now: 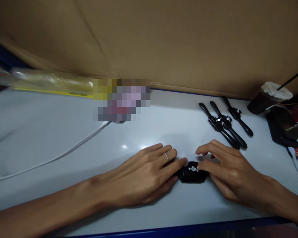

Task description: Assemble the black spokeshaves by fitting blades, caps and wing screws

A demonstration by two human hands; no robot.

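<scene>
Crosswise, the black tool (192, 177) lies between the hands, left fingers (178, 165) closed around one end, right fingers (209, 167) loosely parted at the other.

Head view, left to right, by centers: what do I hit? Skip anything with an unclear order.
Clear plastic wrap → left hand → black spokeshave between the hands → right hand → lidded drink cup.
</scene>
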